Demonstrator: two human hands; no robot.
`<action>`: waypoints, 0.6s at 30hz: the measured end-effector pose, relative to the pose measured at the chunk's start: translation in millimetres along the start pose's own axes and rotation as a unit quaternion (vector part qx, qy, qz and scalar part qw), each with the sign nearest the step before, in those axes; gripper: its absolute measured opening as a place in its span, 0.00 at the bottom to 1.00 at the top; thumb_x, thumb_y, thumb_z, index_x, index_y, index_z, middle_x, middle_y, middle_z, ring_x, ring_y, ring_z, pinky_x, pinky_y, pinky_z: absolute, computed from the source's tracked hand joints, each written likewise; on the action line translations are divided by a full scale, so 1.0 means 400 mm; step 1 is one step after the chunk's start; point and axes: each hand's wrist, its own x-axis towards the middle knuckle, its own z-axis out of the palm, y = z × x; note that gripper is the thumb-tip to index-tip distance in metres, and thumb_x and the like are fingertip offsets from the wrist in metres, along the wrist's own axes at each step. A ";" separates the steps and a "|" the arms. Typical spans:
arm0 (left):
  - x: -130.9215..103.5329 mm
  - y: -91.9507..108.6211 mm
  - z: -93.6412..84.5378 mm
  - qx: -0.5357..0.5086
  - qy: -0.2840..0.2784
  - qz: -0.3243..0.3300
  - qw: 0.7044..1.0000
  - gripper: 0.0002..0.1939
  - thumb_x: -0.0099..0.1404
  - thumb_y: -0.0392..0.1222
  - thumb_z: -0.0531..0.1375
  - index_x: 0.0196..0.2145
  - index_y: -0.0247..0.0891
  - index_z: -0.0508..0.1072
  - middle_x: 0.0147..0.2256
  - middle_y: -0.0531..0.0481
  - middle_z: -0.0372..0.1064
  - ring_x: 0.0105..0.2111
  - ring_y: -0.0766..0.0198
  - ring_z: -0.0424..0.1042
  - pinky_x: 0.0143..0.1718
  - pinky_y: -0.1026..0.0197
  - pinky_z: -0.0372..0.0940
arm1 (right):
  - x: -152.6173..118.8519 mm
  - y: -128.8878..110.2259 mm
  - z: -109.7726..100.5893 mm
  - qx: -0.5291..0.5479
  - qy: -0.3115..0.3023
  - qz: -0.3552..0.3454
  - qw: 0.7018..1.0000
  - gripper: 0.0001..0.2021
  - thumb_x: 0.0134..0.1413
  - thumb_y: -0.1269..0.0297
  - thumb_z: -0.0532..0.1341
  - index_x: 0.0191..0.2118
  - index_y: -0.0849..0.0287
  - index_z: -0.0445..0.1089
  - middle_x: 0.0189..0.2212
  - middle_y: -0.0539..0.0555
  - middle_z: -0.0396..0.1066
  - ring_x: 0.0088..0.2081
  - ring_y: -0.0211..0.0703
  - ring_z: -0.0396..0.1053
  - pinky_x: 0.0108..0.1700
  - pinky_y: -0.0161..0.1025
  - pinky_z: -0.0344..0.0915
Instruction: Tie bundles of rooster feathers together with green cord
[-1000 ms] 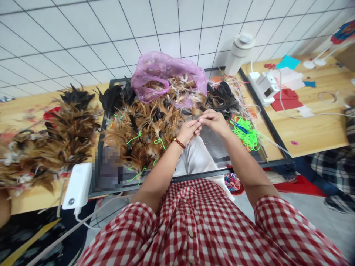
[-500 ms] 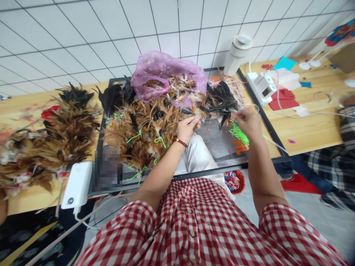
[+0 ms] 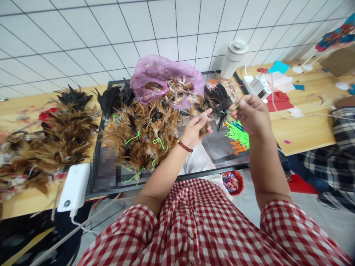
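My right hand [image 3: 251, 112] is closed in a pinch on a thin green string [image 3: 235, 108], above the right part of the black-framed tray [image 3: 205, 172]. Left of it, my left hand [image 3: 198, 129] has its index finger stretched out and the other fingers curled, with brown feather bits [image 3: 203, 130] in its grip. Brown feather bundles [image 3: 141, 136], some tied with green string, cover the tray's left half. Black feathers [image 3: 219, 98] lie behind the hands. A pile of green strings [image 3: 237, 133] is below my right hand, with a blue tool partly visible on it.
A pink plastic bag [image 3: 166, 68] of feathers and a white bottle [image 3: 233, 59] stand at the back. More feathers [image 3: 63, 136] and a white power bank [image 3: 73, 187] lie left. A power strip [image 3: 257, 88] and red cloth [image 3: 279, 101] are right. A person's plaid sleeve [image 3: 344, 125] shows far right.
My right hand has risen from beside the green pile and now pinches a green string. My left hand has shifted slightly right, its index finger now extended. The camera view has shifted a little.
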 end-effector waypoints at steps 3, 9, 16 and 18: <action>-0.012 -0.010 0.037 -0.003 -0.031 -0.077 0.997 0.14 0.61 0.46 0.72 0.30 0.35 0.74 0.27 0.53 0.74 0.22 0.72 0.71 0.28 0.65 0.71 | 0.000 0.010 0.064 0.024 -0.083 0.037 0.996 0.25 0.44 0.43 0.76 0.33 0.54 0.65 0.25 0.48 0.74 0.24 0.35 0.70 0.26 0.34 0.67; -0.021 -0.003 0.013 0.017 0.046 -0.030 0.998 0.15 0.62 0.44 0.71 0.27 0.33 0.72 0.18 0.60 0.61 0.16 0.79 0.57 0.19 0.72 0.54 | -0.005 0.040 0.102 0.003 -0.116 0.056 0.992 0.24 0.41 0.43 0.77 0.35 0.54 0.71 0.20 0.44 0.67 0.21 0.33 0.63 0.22 0.32 0.59; -0.039 0.017 -0.020 0.063 -0.020 -0.077 0.995 0.17 0.61 0.46 0.72 0.28 0.31 0.73 0.19 0.56 0.65 0.16 0.77 0.59 0.19 0.71 0.55 | -0.031 0.109 0.138 -0.017 -0.178 0.075 0.981 0.23 0.40 0.44 0.77 0.28 0.59 0.76 0.21 0.49 0.72 0.24 0.37 0.69 0.30 0.37 0.67; -0.045 0.020 -0.029 0.082 -0.037 -0.087 0.992 0.18 0.61 0.49 0.71 0.29 0.30 0.73 0.20 0.55 0.65 0.17 0.76 0.61 0.20 0.70 0.57 | -0.029 0.125 0.142 -0.019 -0.146 0.054 0.988 0.23 0.38 0.44 0.78 0.26 0.59 0.75 0.22 0.49 0.72 0.25 0.36 0.68 0.31 0.36 0.66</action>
